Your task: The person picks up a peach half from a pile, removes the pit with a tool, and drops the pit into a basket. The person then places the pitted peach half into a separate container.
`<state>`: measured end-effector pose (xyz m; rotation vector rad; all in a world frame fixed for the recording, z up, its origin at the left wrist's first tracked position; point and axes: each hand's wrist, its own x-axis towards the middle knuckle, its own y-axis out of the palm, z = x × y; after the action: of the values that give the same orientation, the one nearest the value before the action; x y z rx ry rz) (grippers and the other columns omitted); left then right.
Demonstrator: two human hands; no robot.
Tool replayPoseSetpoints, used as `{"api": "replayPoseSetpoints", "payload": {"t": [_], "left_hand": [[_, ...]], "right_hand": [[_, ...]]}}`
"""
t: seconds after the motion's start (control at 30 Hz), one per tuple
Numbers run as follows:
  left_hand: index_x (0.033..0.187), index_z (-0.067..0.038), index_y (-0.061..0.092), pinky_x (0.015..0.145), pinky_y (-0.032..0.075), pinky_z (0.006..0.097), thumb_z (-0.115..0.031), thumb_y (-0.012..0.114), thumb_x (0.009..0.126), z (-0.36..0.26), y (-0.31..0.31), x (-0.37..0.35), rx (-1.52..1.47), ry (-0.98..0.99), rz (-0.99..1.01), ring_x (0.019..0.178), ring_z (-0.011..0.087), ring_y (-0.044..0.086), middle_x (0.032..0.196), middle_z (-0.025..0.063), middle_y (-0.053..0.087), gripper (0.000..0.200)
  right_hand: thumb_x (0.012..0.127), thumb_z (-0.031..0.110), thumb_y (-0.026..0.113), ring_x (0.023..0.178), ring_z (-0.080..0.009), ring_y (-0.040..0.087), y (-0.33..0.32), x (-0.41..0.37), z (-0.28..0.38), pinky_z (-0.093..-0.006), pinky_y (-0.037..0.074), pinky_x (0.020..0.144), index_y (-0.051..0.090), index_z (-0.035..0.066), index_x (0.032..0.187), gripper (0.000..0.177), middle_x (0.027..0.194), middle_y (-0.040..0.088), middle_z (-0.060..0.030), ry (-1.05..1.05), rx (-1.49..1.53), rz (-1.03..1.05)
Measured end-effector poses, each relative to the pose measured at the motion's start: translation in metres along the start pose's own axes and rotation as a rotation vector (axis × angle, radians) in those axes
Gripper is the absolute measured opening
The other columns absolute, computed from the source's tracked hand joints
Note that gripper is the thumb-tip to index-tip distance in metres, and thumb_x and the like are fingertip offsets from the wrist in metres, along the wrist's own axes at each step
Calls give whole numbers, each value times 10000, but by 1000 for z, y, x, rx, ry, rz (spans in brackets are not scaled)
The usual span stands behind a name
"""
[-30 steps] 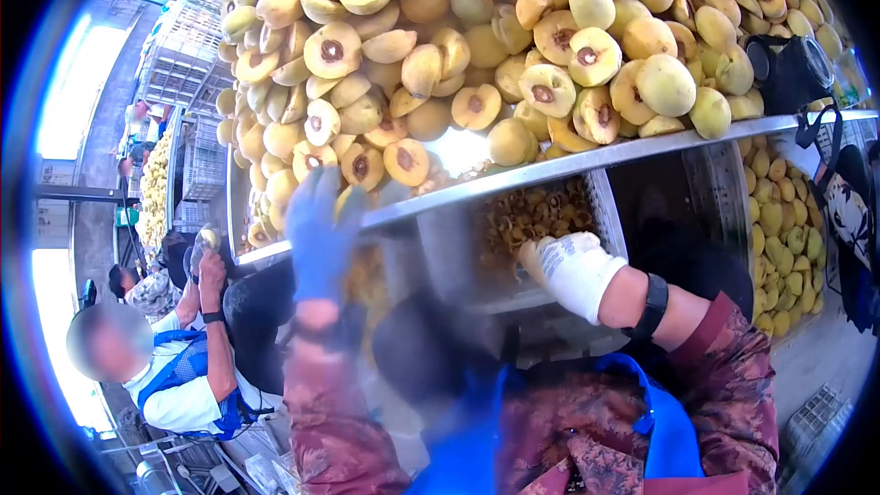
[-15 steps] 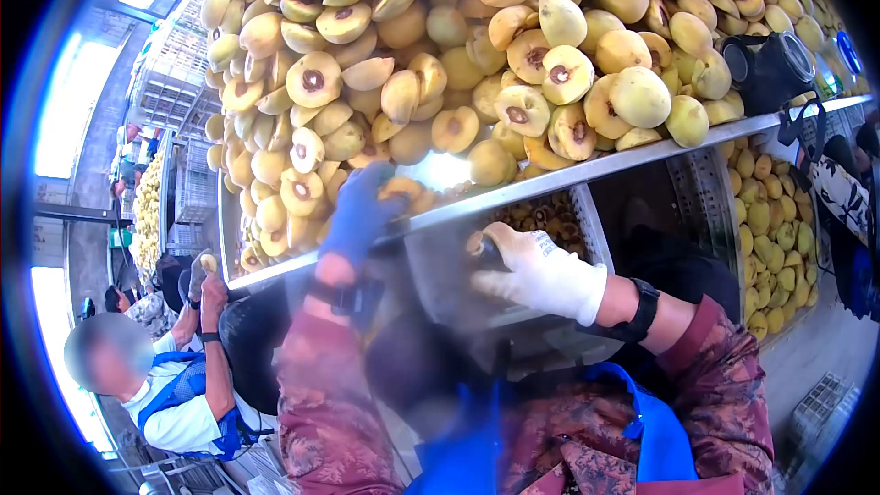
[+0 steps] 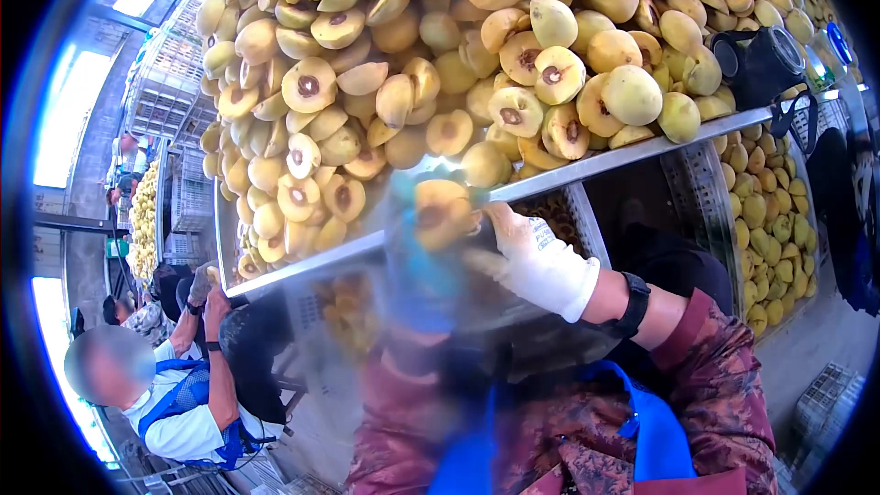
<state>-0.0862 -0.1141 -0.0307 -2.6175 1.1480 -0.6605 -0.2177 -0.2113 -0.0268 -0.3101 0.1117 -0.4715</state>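
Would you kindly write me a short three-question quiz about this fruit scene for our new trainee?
1. True or false: the left hand wears a white glove.
2. What does the left hand hold up? A) a halved yellow fruit B) a bottle C) a crate
3. Fill in: the right hand has a black ____ on its wrist.

Key: 1 false, the glove is blue; 2 A; 3 band.
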Motion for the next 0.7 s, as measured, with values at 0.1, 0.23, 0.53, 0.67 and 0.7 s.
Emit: {"api": "replayPoseSetpoints", "payload": {"t": [0.1,0.23,0.53,0.67,0.7], "left_hand": [[1162,23,578,861,535,376,-481,423,997,-13,9,6,-458,-260,-42,991,236,637,1129,147,643,553],[1239,49,531,935,509,486,-487,410,998,-14,16,6,-800,-359,-196,1053,294,613,1167,170,620,600],[1281,13,514,995,467,486,-464,398,1009,-4,12,-5,-423,-138,-62,1098,277,580,1195,145,596,561],[1267,13,517,997,462,472,-482,366,1017,3,13,-11,-337,-198,-138,1100,276,577,1200,145,590,575],[1265,15,517,998,462,469,-488,361,1017,2,13,-12,-351,-213,-136,1101,278,576,1199,147,588,583]], "right_hand": [[864,214,640,859,-468,602,9,2,-15,-512,473,728,470,-38,1040,351,859,615,-290,-49,-15,-47],[856,186,630,845,-465,599,11,2,-5,-520,468,721,472,-39,1025,323,844,610,-289,-48,-57,-29],[849,142,613,823,-450,602,23,0,-11,-500,472,711,461,-41,1038,303,822,611,-271,-90,-82,-17],[853,137,598,810,-439,610,25,0,-11,-491,474,694,450,-38,1052,304,804,611,-263,-102,-54,6],[855,138,592,801,-438,611,26,0,-11,-490,474,685,450,-37,1051,299,797,609,-262,-90,-37,24]]}}
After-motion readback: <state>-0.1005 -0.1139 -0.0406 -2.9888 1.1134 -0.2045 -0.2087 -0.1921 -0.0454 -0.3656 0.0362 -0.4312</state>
